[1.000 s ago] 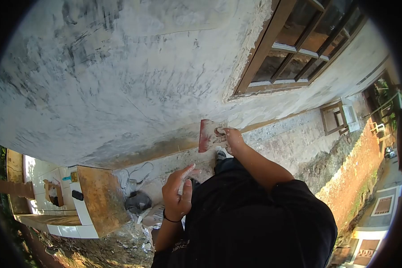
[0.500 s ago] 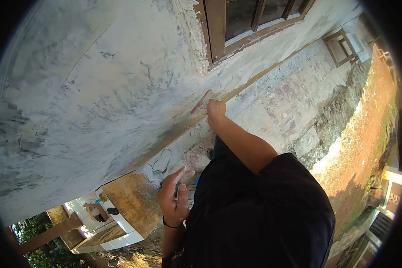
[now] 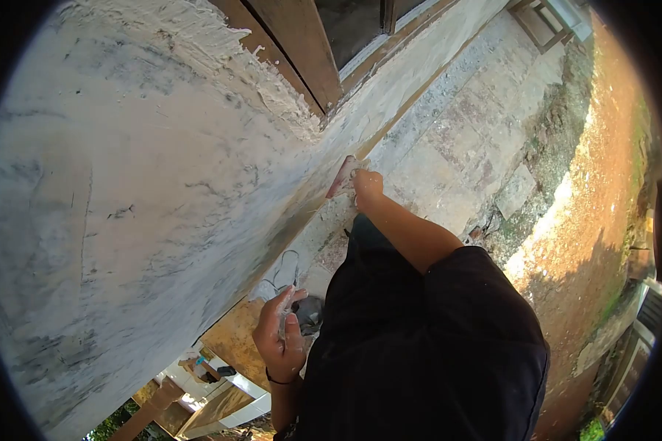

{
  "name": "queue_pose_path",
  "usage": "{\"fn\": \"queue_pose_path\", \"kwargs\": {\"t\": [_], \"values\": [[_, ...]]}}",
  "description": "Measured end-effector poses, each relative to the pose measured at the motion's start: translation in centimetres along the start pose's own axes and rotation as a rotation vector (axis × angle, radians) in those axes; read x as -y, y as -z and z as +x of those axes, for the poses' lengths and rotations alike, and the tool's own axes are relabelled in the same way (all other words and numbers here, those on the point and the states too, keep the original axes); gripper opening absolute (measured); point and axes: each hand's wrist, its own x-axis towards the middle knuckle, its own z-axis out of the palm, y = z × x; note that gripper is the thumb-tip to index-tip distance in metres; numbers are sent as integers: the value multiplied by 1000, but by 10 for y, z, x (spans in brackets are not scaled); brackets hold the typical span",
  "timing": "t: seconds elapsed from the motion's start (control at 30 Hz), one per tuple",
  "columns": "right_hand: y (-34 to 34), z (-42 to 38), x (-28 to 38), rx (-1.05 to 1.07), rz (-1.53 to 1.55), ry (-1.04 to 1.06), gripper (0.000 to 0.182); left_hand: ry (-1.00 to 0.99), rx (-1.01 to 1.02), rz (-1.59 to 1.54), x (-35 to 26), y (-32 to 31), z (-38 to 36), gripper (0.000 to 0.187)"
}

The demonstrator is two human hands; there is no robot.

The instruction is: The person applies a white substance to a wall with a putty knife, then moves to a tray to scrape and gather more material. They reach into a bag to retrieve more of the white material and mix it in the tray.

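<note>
My right hand (image 3: pixel 368 187) is closed round a flat reddish scraper blade (image 3: pixel 340 178), held near the lower part of the pale plastered wall (image 3: pixel 162 198). Smears and dark marks cover that wall. Lower down, my left hand (image 3: pixel 281 334) is raised with its fingers curled and apart, whitish stuff on them, and holds nothing that I can make out. A dark band circles the left wrist.
A wooden window frame (image 3: pixel 301 51) with rough plaster round it is at the top. A stool-like wooden frame (image 3: pixel 541 23) stands on the paved ground (image 3: pixel 449 147) at the upper right. Behind my left hand lies a loop of wire (image 3: pixel 287 266).
The view has tilted and come nearer the wall and window. The scraper in my right hand now shows more of its flat face. My left hand stays raised with curled fingers.
</note>
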Motion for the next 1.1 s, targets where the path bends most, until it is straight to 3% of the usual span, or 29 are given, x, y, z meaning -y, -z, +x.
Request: {"fn": "queue_pose_path", "kwargs": {"t": [0.17, 0.53, 0.6, 0.77, 1.1], "values": [[3, 4, 34, -92, -82, 19, 25, -30, 82, 31, -10, -8, 44, 31], [-18, 26, 71, -10, -172, 105, 26, -139, 316, 84, -37, -50, 131, 30], [-25, 32, 70, 4, -217, 111, 27, -230, 347, 132, -41, -59, 143, 30], [-41, 26, 78, 42, -414, 267, 26, -262, 413, 132, -47, -78, 155, 30], [-52, 16, 72, 103, -491, 489, 24, -256, 479, 171, -34, -63, 149, 32]]}}
